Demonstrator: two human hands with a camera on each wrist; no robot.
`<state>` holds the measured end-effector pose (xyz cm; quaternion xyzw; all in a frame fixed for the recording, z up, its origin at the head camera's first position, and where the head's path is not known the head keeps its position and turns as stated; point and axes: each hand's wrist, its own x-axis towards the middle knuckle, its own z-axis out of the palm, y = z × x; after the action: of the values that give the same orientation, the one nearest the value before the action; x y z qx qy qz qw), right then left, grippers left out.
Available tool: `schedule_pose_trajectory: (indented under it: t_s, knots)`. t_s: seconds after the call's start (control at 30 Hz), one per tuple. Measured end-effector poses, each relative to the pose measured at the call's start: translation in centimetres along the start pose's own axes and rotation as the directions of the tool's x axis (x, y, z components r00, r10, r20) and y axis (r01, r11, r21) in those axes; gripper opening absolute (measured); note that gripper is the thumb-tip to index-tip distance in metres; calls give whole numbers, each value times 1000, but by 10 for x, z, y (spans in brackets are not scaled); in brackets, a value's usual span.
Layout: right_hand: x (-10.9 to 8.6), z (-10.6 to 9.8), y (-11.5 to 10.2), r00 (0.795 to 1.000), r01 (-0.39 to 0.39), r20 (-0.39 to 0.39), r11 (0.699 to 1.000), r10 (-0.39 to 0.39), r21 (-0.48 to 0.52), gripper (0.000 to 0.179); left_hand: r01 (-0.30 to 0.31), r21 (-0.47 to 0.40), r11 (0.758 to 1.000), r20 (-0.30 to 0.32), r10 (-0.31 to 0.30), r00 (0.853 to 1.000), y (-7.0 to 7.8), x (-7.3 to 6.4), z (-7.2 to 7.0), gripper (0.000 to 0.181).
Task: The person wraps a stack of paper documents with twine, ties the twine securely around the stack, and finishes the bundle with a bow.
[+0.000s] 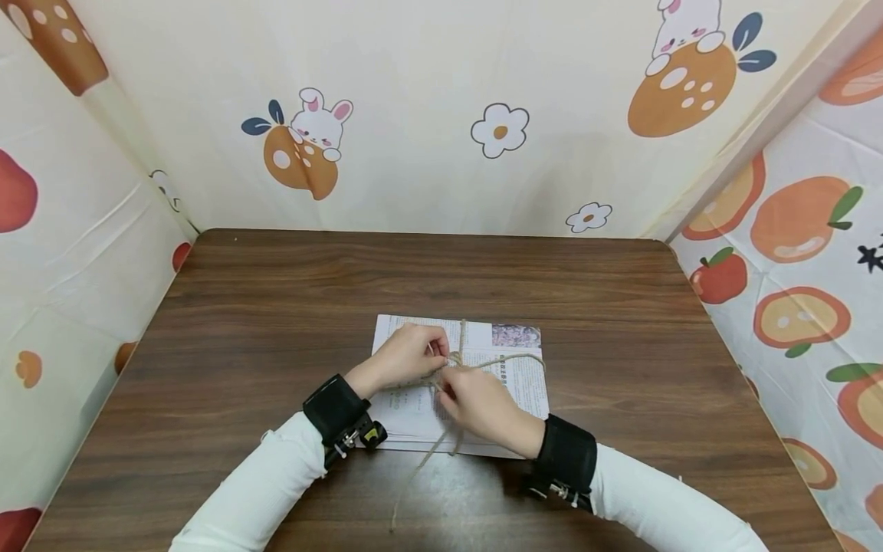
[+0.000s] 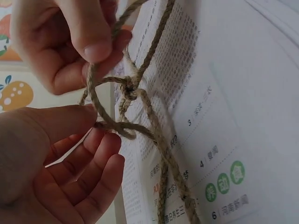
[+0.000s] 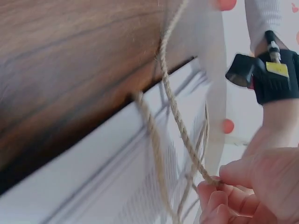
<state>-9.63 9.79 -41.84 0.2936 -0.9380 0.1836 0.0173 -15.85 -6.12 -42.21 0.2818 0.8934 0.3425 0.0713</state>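
Note:
A stack of folded newspapers [image 1: 524, 395] lies on the table, with brown twine [image 2: 154, 42] crossing over it. Near the middle of the top sheet the twine has a knot [image 2: 129, 87], with a loose loop beside it. My left hand [image 1: 408, 355] pinches the loop between thumb and forefinger, its other fingers loosely bent. Opposite it, my right hand [image 1: 483, 404] pinches a length of twine [image 3: 180, 126] between thumb and fingertips. One loose twine end [image 1: 407, 491] trails over the near edge of the stack; another strand [image 1: 507, 357] curves off to the right.
The brown wood-grain table [image 1: 276, 307] extends around the stack. A printed cloth wall [image 1: 414, 169] stands behind it, with patterned cloth [image 1: 793, 307] along the right side and more on the left. Black camera bands [image 1: 569, 460] are strapped on both wrists.

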Motion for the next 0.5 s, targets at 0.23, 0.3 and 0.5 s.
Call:
schedule_pose_trajectory:
  t_s: [0.23,0.3,0.5]
  knots:
    - [-6,-10,22,999,-4,-38,1000,4,-8,14,-47,-17,999,13,48,999,-3,-6,0,11]
    - [-8,-12,28,999,-3,-48,1000,2,-20,14,-56,-11,998,16,56,998,-4,-8,1,10]
    - [-12,-17,45,996,18,-90,997,-24,-72,14,-62,-24,998,28,63,998,-5,-12,3,12]
